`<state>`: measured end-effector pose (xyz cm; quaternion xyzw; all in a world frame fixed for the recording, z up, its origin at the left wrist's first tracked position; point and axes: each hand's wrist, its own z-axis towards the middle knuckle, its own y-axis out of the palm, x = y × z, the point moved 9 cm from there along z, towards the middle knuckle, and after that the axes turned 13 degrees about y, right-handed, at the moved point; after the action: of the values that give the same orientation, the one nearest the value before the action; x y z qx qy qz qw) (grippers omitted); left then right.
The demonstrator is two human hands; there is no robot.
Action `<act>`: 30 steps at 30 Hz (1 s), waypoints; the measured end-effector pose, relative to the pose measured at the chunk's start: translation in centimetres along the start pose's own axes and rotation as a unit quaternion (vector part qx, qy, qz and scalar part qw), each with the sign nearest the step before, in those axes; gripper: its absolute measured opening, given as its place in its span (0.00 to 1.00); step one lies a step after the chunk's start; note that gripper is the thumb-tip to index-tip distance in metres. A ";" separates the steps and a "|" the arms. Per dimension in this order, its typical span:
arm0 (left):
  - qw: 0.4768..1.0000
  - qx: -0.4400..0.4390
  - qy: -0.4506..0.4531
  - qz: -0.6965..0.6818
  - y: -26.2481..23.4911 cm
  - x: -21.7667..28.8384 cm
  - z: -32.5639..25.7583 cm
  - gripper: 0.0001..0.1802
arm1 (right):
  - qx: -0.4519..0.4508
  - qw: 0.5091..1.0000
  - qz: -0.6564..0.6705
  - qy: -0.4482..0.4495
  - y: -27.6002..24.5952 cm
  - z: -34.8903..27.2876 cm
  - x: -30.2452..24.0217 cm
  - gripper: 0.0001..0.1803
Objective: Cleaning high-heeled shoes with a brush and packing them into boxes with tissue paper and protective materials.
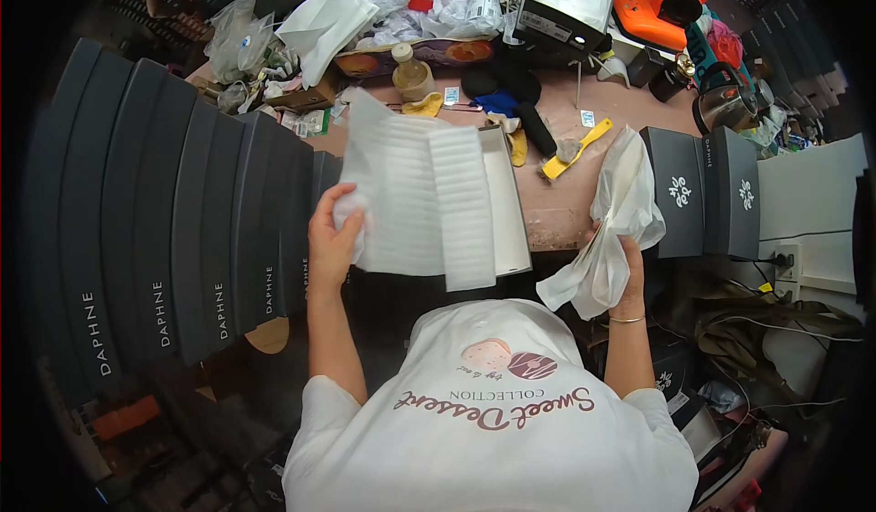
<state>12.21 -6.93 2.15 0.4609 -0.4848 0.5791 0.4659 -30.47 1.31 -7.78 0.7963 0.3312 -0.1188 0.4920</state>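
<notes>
My left hand (336,234) is closed on the left edge of a white, ribbed foam sheet (401,193). The sheet has a folded strip along its right side. It lies over an open shoe box (507,203), whose pale inside and dark rim show only at the right. In my right hand (630,270) is a bunched white paper wrapper (628,183), gathered in the grip, with its ends spreading above and below the hand. Whether anything is inside the wrapper cannot be seen.
Tall stacks of dark grey shoe boxes (155,211) flank the left. Two more dark boxes (675,188) stand at the right. On the pink table (557,215) lie a yellow brush (575,150) and a bottle (412,76). An orange device (659,10) and a kettle (725,101) are farther back.
</notes>
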 end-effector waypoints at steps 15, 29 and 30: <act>0.906 -0.235 0.342 0.083 19.7 13.9 9.6 0.17 | -0.011 0.990 -0.023 -0.138 4.1 -14.2 -1.9 0.24; 0.938 0.008 0.081 0.338 -1.4 -6.0 2.3 0.19 | -0.058 0.994 -0.045 -0.079 -0.3 -13.5 -7.3 0.35; 0.933 0.006 0.068 0.354 -0.7 -5.3 1.4 0.18 | -0.115 0.991 -0.020 -0.059 0.9 -12.2 -7.3 0.36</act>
<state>13.75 -8.74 -2.79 0.2218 -0.5805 0.7391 0.2600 -37.10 8.58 2.55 0.7195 0.3290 -0.1363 0.5963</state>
